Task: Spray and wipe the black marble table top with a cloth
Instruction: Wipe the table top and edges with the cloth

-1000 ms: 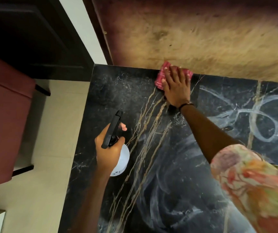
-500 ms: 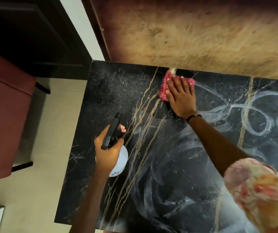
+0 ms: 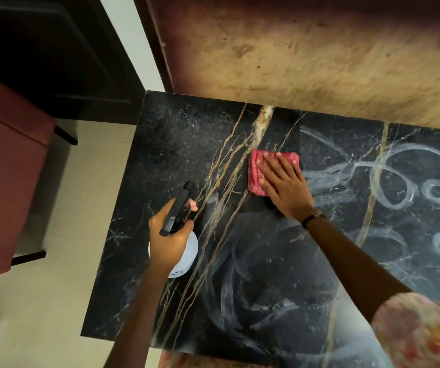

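Note:
The black marble table top (image 3: 176, 144) has gold and white veins and pale wet swirl marks across its right half. A folded red cloth (image 3: 256, 174) lies flat on it near the middle. My right hand (image 3: 285, 185) presses on the cloth with fingers spread; its right part is hidden under the palm. My left hand (image 3: 169, 240) grips a white spray bottle (image 3: 189, 251) with a black trigger head, held upright over the table's left part, left of and nearer than the cloth.
A brown textured wall (image 3: 306, 62) runs along the table's far edge. A dark red chair (image 3: 3, 166) stands on the pale tiled floor (image 3: 54, 301) to the left. A dark cabinet (image 3: 43, 49) fills the far left corner.
My right hand has dragged the red cloth from the table's far edge back toward me and slightly right. The spray bottle in my left hand has stayed in place.

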A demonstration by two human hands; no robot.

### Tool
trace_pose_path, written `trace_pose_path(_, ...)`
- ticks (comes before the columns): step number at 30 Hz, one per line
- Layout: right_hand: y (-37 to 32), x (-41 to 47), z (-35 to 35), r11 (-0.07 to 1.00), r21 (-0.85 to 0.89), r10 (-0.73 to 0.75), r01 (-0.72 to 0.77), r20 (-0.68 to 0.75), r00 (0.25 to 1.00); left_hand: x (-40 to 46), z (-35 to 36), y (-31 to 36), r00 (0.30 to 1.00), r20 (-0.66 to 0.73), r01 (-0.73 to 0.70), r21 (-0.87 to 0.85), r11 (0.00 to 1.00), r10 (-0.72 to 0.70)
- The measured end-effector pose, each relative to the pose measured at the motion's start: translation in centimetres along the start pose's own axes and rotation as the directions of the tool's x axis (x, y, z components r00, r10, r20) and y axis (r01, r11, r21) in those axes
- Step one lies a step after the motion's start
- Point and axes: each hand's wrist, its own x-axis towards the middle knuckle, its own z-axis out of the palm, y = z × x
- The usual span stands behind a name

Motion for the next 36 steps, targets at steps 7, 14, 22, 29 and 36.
trace_pose_path(7, -10.6, 5.1, 1.2, 1.0, -0.004, -0.017, 0.017, 0.013, 1.0, -0.3, -0.4, 0.4, 1.0, 0.016, 0.017, -0.047, 0.999, -0.017)
trace_pose_path(14, -5.8, -4.6, 2.4, 0.928, -0.044, -0.369, 0.371, 0.049, 0.928, -3.8, -1.4, 0.5, 0.992, -0.04, 0.121, -0.029, 0.992, -0.122)
trace_pose_path(22, -9.7, 2.2, 1.1, 0.998, 0.031, 0.046, -0.046, 0.008, 0.999, -7.1, -2.6, -0.7, 0.967, -0.119, 0.226, -0.011, 0.974, -0.226)
trace_pose_path(29, -13.6, -6.6, 3.6, 0.932, -0.017, -0.358, 0.361, 0.092, 0.929, -8.1, -3.3, -1.0, 0.981, -0.102, 0.165, 0.015, 0.986, -0.163)
trace_pose_path(36, -4.6, -7.6, 1.7, 0.995, -0.069, -0.069, 0.072, 0.049, 0.996, -9.8, -4.3, -2.3, 0.981, -0.085, 0.18, 0.037, 0.983, -0.177)
